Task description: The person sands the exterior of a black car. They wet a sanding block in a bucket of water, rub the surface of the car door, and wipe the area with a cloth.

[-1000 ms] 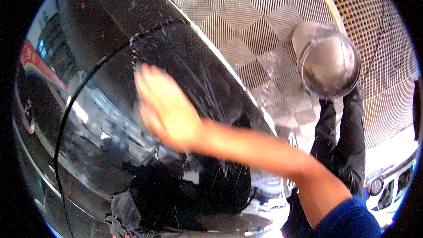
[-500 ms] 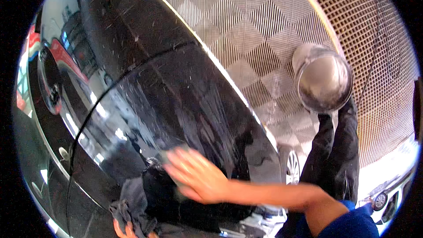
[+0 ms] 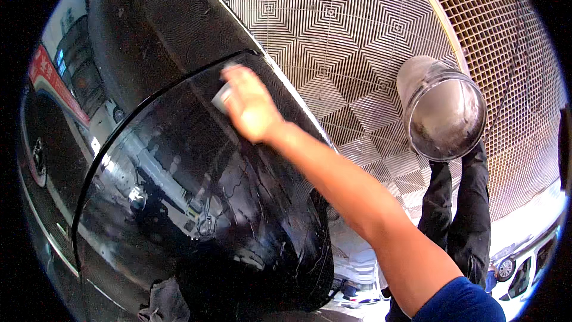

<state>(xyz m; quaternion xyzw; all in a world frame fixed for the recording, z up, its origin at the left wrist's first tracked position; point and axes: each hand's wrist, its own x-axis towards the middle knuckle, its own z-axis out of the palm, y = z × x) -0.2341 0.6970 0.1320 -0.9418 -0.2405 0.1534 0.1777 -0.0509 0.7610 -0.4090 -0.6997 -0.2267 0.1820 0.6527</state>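
My right hand (image 3: 253, 104) presses a small light-grey pad (image 3: 221, 96) against the wet black panel of a car (image 3: 173, 131). The fingers are wrapped over the pad and hide part of it, and the hand is slightly blurred. It works near the panel's upper edge, just below the dark curved seam (image 3: 158, 96). Water streaks and drips show on the panel nearer to me. At the lower left, part of a dark grey cloth (image 3: 165, 302) shows against the car. My left hand is out of sight.
A grey bucket (image 3: 411, 92) with a hazy inside stands on the ribbed, patterned floor (image 3: 325, 30) to the right. Dark-trousered legs (image 3: 468, 226) are beside it. A yellow strip (image 3: 432, 0) borders a floor grating (image 3: 506, 83). A white car (image 3: 524, 280) is at the lower right.
My right hand has slid the pad up and away along the panel. The cloth has dropped lower in view, and the left fingers at it have gone out of sight.
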